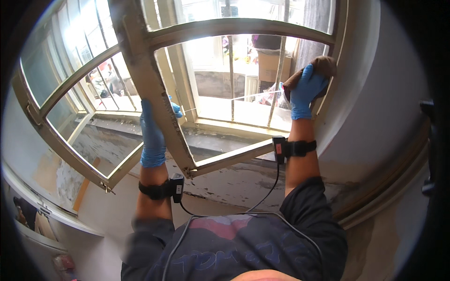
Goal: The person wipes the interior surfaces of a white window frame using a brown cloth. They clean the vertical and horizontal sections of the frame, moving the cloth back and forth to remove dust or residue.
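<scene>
My left hand (152,133), in a blue disposable glove, grips the upright edge of an opened window sash (160,95), its fingertips showing on the far side of the frame. The sash's paint is worn and dark along its inner edge. My right hand (307,89), gloved the same way, presses a brown cloth (325,65) to the right side of the same sash, near the glass. The palm side of my right hand is hidden. A second opened sash (66,151) stands at the left.
Upright metal bars (232,77) stand beyond the glass, above a dirty window sill (214,140). Peeling paint marks the wall (225,179) below. Outside are a cardboard box (273,66) and plastic bags (270,98). Wrist straps with cables cross in front of my chest.
</scene>
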`<state>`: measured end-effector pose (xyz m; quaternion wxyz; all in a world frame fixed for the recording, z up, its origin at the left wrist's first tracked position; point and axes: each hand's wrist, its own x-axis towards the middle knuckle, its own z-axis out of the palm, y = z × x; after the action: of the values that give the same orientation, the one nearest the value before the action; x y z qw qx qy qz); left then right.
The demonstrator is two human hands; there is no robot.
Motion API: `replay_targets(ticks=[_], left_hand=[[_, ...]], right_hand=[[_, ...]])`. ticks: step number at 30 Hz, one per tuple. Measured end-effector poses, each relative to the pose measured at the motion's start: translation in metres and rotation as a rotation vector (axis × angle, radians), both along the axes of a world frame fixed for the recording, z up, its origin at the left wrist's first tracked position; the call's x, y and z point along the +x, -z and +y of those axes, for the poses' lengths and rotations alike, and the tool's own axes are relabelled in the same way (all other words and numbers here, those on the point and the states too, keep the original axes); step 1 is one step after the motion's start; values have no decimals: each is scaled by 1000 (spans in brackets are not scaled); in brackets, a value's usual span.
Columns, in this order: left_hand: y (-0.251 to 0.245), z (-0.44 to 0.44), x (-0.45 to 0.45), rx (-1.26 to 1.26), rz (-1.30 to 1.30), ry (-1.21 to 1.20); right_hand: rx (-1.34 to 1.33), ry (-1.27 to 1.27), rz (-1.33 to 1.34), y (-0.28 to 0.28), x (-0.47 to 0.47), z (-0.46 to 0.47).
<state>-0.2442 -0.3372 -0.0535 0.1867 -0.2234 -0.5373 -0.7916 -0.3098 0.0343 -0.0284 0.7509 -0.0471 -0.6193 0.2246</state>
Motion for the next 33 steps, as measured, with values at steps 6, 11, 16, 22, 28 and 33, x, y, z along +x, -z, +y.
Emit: replay_targets(ticks=[6, 11, 16, 22, 28, 33], left_hand=[[1, 1, 3, -17, 75, -1], [0, 3, 4, -28, 19, 7], [1, 1, 2, 46, 3, 58], [4, -2, -6, 27, 28, 123], [4, 0, -10, -13, -8, -31], [0, 0, -6, -36, 21, 3]], right_hand=[[111, -202, -33, 10, 22, -114], [524, -257, -120, -9, 50, -181], [849, -274, -158, -33, 67, -229], [912, -374, -232, -30, 60, -211], [1083, -193, -196, 28, 67, -188], [776, -421, -320, 18, 57, -191]])
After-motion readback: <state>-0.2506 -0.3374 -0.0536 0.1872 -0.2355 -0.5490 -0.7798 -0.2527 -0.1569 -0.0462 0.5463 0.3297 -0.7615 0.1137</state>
